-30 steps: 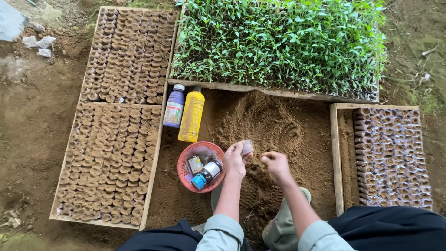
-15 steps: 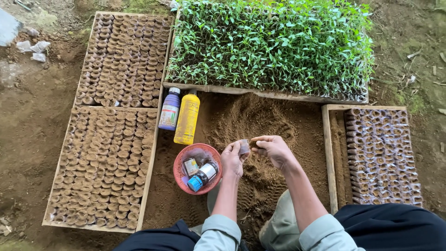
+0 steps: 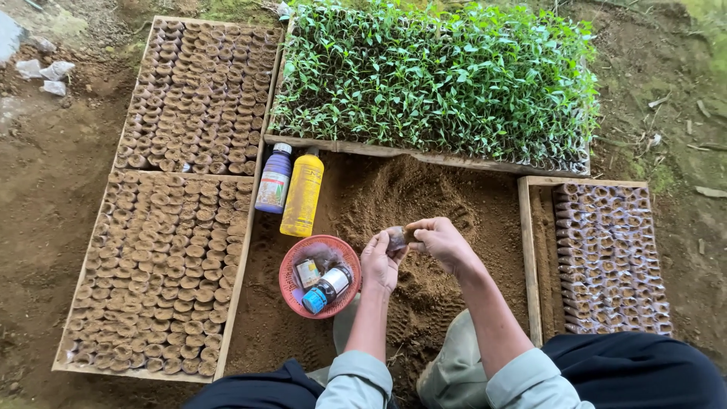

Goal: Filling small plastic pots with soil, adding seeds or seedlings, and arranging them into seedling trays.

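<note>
Both hands meet over the heap of loose brown soil (image 3: 424,204), just right of the red basket (image 3: 291,284). Left hand (image 3: 381,261) is curled around a small soil-filled seedling pot (image 3: 396,238), thumb and fingers wrapped narrowly about its sides, while the right hand (image 3: 441,244) comes in from the right with its fingertips pinched at the pot's top; whether something tiny sits between those fingertips cannot be told. By my judgement the pot is light and soft, a thin sleeve packed with crumbly earth, so it would deform or spill if squeezed hard; the sides near the base, where the left palm cups it, look like the safest place to hold. Both forearms rise from the near edge in pale green sleeves (image 3: 356,382), elbows bent, wrists turned inward so the hands face one another. Inside the basket lie a few small bottles (image 3: 326,288) and packets. Just beyond it, a purple bottle (image 3: 273,179) and a taller yellow bottle (image 3: 302,194) lie side by side. To the left, two wooden-framed beds (image 3: 163,265) hold tight rows of filled pots; the far one (image 3: 198,98) looks the same. At the far side a dense tray of green seedlings (image 3: 439,83) spreads wide, and on the right another frame (image 3: 606,257) holds rows of pots in clear wrapping.
</note>
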